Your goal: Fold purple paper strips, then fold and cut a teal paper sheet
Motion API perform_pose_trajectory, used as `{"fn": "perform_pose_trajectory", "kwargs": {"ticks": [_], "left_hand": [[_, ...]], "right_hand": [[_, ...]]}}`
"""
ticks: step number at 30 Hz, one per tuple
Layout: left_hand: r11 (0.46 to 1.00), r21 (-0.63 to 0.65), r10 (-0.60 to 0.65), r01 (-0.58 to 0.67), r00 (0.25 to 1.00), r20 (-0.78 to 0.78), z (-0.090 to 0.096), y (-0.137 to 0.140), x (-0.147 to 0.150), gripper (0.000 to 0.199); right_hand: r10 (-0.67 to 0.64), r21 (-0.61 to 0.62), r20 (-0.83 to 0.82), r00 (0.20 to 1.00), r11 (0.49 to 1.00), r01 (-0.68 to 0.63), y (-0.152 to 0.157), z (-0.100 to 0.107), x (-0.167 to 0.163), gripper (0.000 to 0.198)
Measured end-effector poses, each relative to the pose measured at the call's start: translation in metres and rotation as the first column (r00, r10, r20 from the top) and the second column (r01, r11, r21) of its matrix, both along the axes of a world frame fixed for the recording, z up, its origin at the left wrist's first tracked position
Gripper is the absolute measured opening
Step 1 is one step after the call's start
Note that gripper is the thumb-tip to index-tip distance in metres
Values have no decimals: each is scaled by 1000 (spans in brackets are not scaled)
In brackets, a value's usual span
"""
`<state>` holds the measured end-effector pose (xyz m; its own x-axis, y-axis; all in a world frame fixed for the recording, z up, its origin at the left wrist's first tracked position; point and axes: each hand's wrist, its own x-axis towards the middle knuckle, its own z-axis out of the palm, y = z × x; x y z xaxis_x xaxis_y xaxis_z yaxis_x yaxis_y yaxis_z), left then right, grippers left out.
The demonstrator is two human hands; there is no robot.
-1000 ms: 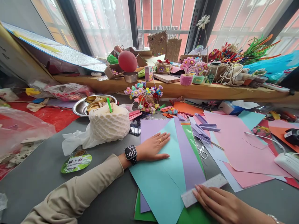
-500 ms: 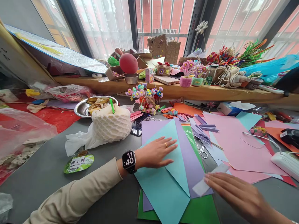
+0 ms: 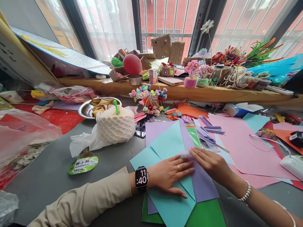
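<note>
A light blue sheet of paper lies folded, its flaps meeting along a diagonal line. Flat on top of it rests my left hand, fingers spread, with a ring and a watch on that arm. My right hand is closed on a flat, whitish translucent strip, mostly hidden under the fingers, at the right folded edge of the blue sheet. Beneath the blue sheet are a purple sheet and a green sheet.
A coconut in foam netting with a green straw stands at left, before a metal plate. Small scissors, purple paper strips and pink sheets lie to the right. Pipe-cleaner flowers stand behind, below a crowded wooden ledge.
My left hand has slid down and right over the blue sheet. My right hand has brought the translucent strip up and left, from the purple sheet's lower corner to the blue sheet's edge.
</note>
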<state>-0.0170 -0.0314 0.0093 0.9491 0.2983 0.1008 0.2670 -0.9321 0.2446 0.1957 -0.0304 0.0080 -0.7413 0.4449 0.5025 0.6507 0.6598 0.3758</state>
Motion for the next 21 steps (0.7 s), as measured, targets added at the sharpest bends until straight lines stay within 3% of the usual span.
{"fn": "perform_pose_trajectory", "kwargs": {"ticks": [6, 21], "left_hand": [[999, -32, -3, 4, 1000, 27, -1, -1, 0, 69], [998, -65, -4, 6, 1000, 31, -2, -1, 0, 71]], "right_hand": [[-1, -24, 8, 1000, 1000, 1, 11, -15, -3, 30], [-146, -78, 62, 987, 985, 151, 28, -22, -14, 28]]}}
